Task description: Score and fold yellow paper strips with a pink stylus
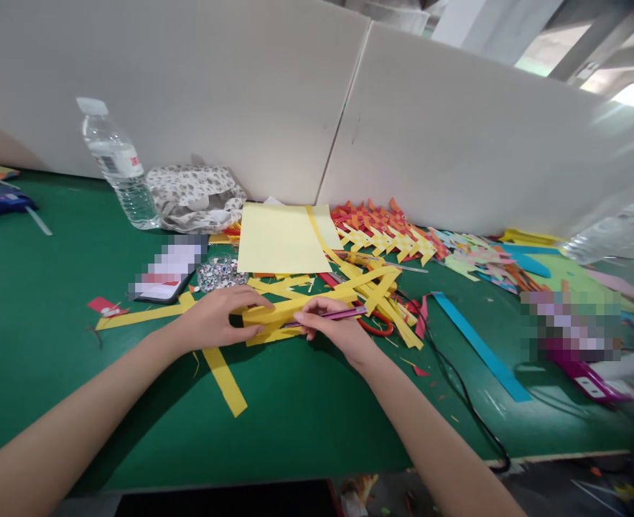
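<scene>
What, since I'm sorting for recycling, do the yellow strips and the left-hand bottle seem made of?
Yellow strips: probably paper or thin card, matte; flat, with straight cut edges.
Left-hand bottle: likely clear plastic, glossy; see-through, with ribbed lower walls.

Could not read a single word for certain. Found small red characters, too tiny to make out, beside a dark barcode-like patch on the white label [116, 161] of the clear bottle [126, 188], upper left of the frame. Noticed a blurred red mark on the other bottle [615, 228] at the right edge. Met pixel blocks over the phone [170, 271], left of centre, and partly over the magenta object [583, 372], lower right.
</scene>
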{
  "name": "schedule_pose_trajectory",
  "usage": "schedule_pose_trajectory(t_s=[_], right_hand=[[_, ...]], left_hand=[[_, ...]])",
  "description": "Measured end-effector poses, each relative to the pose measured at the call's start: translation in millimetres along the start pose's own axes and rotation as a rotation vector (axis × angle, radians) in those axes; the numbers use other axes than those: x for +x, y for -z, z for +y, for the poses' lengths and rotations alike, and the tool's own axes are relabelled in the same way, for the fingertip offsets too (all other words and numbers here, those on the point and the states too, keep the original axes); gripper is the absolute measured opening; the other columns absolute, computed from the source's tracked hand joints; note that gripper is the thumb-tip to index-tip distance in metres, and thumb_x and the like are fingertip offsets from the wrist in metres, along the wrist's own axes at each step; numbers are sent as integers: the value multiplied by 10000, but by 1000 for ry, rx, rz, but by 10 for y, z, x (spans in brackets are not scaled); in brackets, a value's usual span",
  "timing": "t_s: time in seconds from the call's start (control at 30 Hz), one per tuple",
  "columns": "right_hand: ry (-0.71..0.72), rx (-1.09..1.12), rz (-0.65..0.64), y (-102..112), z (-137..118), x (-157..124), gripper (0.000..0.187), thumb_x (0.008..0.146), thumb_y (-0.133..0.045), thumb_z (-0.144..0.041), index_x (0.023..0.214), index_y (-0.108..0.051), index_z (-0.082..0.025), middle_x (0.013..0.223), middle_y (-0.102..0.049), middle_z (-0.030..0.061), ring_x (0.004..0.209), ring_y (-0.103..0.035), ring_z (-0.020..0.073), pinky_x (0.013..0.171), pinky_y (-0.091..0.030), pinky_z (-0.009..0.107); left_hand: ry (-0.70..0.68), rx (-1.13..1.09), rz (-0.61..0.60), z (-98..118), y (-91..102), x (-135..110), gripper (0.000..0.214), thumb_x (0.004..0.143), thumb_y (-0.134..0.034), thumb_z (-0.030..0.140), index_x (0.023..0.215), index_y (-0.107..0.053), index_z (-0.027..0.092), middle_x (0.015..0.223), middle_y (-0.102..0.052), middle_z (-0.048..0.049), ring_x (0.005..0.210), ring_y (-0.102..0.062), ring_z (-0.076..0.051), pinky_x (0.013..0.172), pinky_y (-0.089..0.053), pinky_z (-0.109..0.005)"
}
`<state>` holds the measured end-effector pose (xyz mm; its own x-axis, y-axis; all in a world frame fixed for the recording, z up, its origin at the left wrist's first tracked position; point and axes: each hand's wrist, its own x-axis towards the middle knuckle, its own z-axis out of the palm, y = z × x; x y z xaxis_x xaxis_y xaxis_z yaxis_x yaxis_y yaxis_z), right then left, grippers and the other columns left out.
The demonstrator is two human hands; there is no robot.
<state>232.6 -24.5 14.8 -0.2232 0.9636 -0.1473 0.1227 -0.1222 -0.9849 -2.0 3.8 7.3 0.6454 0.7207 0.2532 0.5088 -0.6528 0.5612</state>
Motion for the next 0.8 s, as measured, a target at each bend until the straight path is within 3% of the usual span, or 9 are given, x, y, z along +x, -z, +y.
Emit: schedule_pose_trajectory(t_s=[0.33, 0.57, 0.8], right_hand=[[-71, 9, -39, 19, 3, -14, 223, 689, -735, -344, 711, -618, -155, 614, -660, -12, 484, -579, 76, 501, -471, 197], [-117, 18, -107, 19, -63, -57, 216, 691, -738, -332, 698, -617, -153, 593, -647, -11, 477, -582, 77, 497, -481, 200], [-51, 44, -141, 18, -102, -95, 226, 671, -757, -318, 710, -611, -151, 571, -635, -26, 477, -575, 74, 497, -472, 196]], left_hand=[[79, -28, 51, -59, -44, 8, 327, 878, -451, 371, 1159, -594, 284, 1092, -670, -43, 921, -622, -191, 806, -494, -300], [26, -45, 43, -67, -39, 18, 299, 904, -399, 326, 1104, -616, 278, 1072, -662, -38, 932, -608, -180, 737, -481, -270], [144, -144, 24, -5, -24, 21, 231, 827, -520, 348, 1018, -583, 235, 1002, -661, -47, 786, -601, -167, 591, -463, -250]])
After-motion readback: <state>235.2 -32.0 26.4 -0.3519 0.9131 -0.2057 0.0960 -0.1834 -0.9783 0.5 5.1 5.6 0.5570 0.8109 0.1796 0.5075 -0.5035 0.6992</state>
